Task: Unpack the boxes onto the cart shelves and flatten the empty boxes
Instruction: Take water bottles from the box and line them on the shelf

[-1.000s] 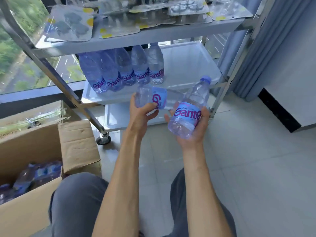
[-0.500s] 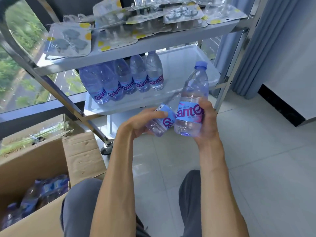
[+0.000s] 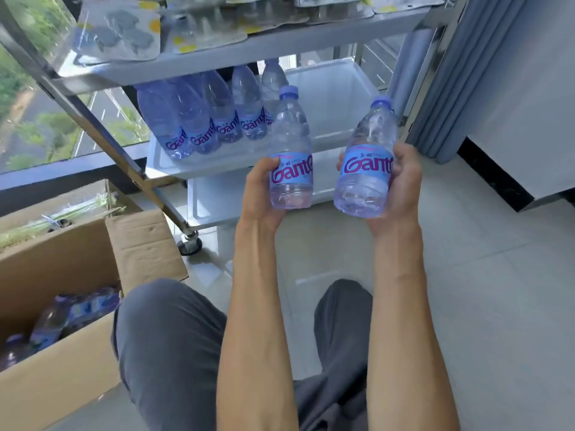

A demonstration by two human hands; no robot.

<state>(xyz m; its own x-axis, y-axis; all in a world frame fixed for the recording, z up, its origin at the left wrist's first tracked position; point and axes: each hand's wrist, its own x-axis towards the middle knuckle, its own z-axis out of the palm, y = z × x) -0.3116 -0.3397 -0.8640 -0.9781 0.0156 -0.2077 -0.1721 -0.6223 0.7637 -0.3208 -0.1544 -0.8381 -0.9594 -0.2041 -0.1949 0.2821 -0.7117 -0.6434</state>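
Plastic bottles upright, left hand (image 3: 259,194) gripping one bottle (image 3: 291,150), right hand (image 3: 401,185) gripping another (image 3: 367,160); middle shelf (image 3: 329,98) lying just ahead, left nearer.

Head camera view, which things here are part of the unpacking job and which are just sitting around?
Part of the job:
- left hand gripping a bottle
- right hand gripping another bottle
- bottles on the middle shelf
- open cardboard box
- cart

Lying about:
- curtain
- blister packs on the top shelf

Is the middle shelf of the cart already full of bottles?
No, the row of bottles stands only at the left end of the middle shelf, whose right part is bare.
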